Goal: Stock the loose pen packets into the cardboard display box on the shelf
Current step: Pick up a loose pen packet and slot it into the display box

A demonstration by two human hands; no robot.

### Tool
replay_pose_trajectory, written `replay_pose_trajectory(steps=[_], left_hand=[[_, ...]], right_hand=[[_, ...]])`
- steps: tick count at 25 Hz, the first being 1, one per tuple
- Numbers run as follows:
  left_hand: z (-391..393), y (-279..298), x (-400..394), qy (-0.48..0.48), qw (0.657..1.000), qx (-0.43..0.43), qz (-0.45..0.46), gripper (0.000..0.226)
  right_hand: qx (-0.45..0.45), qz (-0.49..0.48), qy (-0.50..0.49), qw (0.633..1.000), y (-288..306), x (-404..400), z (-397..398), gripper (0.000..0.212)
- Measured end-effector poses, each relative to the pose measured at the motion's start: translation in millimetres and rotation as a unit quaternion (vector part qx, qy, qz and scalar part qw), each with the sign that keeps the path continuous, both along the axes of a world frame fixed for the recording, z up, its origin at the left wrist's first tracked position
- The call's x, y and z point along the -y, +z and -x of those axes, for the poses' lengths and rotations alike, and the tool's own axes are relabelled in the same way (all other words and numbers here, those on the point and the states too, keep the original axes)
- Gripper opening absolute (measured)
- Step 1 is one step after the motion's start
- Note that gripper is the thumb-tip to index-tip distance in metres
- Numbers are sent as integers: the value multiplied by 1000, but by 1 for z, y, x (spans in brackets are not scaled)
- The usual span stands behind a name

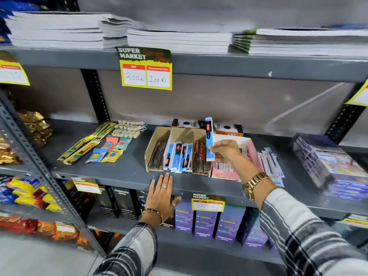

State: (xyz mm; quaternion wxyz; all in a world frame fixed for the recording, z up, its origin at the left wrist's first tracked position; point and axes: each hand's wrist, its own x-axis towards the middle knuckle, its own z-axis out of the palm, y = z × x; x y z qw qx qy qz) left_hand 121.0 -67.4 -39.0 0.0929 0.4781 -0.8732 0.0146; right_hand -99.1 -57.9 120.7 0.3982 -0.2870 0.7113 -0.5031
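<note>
A brown cardboard display box [157,136] lies on the grey middle shelf, divided into compartments that hold dark pen packets on the left, blue-and-white packets in the middle and dark red ones on the right. My right hand [227,151] holds one blue-and-white pen packet [209,136] upright, just right of the box and above its right end. My left hand [162,194] lies flat and open on the shelf's front edge, below the box. More loose pen packets [271,164] lie to the right of a pink box [253,154].
Pencil packs [85,142] and erasers [112,149] lie left of the box. A stack of wrapped boxes [326,166] sits at the right end of the shelf. Notebooks [179,39] fill the shelf above. Purple boxes [207,222] stand on the shelf below.
</note>
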Motion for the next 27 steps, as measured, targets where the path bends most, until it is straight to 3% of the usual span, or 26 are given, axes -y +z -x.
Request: replay_pose_trajectory(steps=[4,6,8,10,12,16,19,23,27], left_hand=[[-14,-3,6,29,999,-22,7,81],[-16,1,7,26,999,-19,-4,79],[-16,3,9,12,999,-26,26,80],[-15,6,11,10,999,-30,39,81],[-18,6,11,5,1000,-20,4,80],[-19,8,9,-2,999,-12,-31,81],[-18,5,8,6,999,-11,-31,82],[-17,3,9,6,999,-4,-37,84],[-19,1,10,10,999,7,-51,85]], right_hand=[[-36,-5,39,999,-1,29,-40,34],[-132,-23,54,989,-2,44,-58,26],[-254,-37,76,963,-7,59,-75,5],[-315,-60,100,942,-14,73,-84,14],[-340,-76,131,928,-17,79,-93,3],[-382,-98,148,907,-25,81,-101,20],[-387,-123,158,900,-35,82,-103,13],[-390,-113,156,900,-48,89,-103,25],[-445,-87,151,878,-55,89,-106,27]])
